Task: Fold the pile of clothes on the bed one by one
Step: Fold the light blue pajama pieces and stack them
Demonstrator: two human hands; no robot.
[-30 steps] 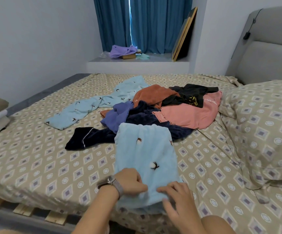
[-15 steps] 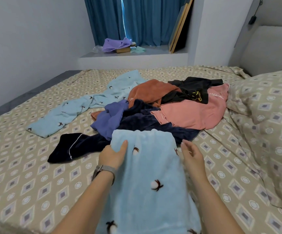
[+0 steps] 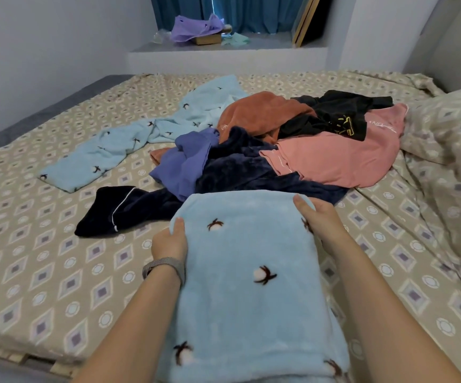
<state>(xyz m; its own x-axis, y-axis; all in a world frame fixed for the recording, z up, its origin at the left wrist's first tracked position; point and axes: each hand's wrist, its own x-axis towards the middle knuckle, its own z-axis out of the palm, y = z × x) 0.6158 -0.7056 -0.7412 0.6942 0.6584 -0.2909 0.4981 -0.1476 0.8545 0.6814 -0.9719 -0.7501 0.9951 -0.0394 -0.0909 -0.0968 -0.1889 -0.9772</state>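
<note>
While we worked at the near edge of the bed, the open patterned sheet on our left lay free, room enough, we judged, for a finished stack. Beyond it a long pale-blue printed garment stretched flat toward the far side, and a dark navy piece trailed one end out toward us.

Our left hand gripped the left edge of the light blue fleece garment, thumb on top and fingers tucked out of sight beneath, so that grip was clamped on the cloth. The garment lay as a narrow panel running from our lap up to the foot of the pile, its far edge just touching the navy fabric. We held it by both sides, probably to keep the layers square for the next fold.

Our right hand lay along the garment's right edge near the far corner, thumb on top; whether the fingers curled under we cannot tell for certain, though it looked like a hold.

Further right, the pink top and black top crowned the pile, and a pillow hemmed in that side, leaving less room there.
</note>
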